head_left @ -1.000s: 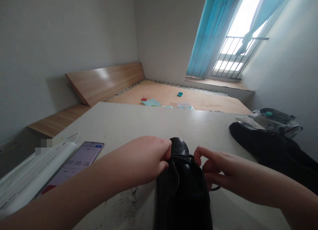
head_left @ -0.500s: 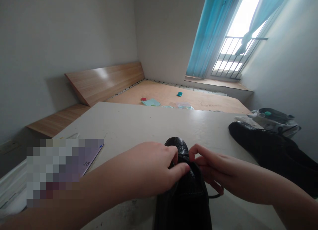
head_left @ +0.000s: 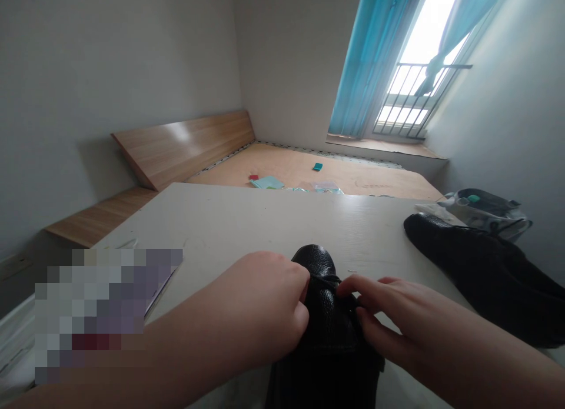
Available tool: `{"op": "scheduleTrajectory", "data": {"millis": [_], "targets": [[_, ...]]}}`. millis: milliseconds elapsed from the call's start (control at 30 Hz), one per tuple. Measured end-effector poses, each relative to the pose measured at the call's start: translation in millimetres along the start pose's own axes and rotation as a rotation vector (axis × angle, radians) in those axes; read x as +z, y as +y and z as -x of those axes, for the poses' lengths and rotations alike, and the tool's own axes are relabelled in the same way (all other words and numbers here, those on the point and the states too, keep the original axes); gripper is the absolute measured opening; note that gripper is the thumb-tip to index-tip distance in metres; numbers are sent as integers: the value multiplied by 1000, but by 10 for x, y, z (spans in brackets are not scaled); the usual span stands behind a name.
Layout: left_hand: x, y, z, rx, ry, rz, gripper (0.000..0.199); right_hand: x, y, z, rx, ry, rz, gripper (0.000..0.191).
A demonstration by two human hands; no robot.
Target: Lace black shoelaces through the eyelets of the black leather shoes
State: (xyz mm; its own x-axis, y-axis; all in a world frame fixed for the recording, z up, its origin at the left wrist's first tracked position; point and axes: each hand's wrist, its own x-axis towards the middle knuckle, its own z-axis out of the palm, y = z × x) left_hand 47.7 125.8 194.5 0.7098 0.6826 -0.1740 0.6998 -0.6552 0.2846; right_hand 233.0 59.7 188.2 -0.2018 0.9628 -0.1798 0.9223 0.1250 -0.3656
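Observation:
A black leather shoe (head_left: 329, 323) sits in front of me on the white table, its toe pointing away. Across the front of its tongue runs a black shoelace (head_left: 325, 278). My left hand (head_left: 273, 303) is closed at the shoe's left side, its curled fingers on the lace. From the right, my right hand (head_left: 384, 312) grips the side flap, index finger and thumb on the black edge by the lace. What lies under its fingertips is partly hidden.
Another black shoe (head_left: 477, 268) lies on the right, beside a plastic bag (head_left: 494, 212). Blurred papers (head_left: 110, 303) are at the table's left. Behind the white table (head_left: 247, 215) is a bed (head_left: 291, 156) with small items on it.
My left thumb has come off the tongue and curled in beside the fingers. My right hand has shifted its fingers onto the flap's edge; the loose lace end at right is no longer visible.

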Motion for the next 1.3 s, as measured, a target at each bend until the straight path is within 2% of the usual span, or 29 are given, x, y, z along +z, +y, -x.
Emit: {"op": "scheduleTrajectory", "data": {"millis": [200,367,500,667,733,833,933,1033,1167,1300], "targets": [[4,-67,-9,21,-9,36,17,-67,10,-95,1,-99,2,16],[-21,-60,2,2,-41,52,17,-86,3,-91,-43,-97,-96,20],[-26,-58,24,5,-30,75,17,-63,37,-42,-60,-26,-51,19],[15,-19,21,15,-23,55,18,-20,73,3,-145,146,23,18],[8,11,11,35,64,12,18,-22,71,-3,-185,184,-43,16],[-72,70,15,130,297,46,17,-59,66,-31,-187,236,-237,14],[-191,129,61,224,462,323,14,-113,61,-48,-256,385,-524,14],[-262,169,122,283,559,584,11,-148,15,-31,-360,574,-738,7],[-261,184,194,353,694,741,5,-185,-176,16,-424,654,-806,5],[-270,183,270,455,888,744,3,-265,-414,11,-536,669,-867,6]]}}
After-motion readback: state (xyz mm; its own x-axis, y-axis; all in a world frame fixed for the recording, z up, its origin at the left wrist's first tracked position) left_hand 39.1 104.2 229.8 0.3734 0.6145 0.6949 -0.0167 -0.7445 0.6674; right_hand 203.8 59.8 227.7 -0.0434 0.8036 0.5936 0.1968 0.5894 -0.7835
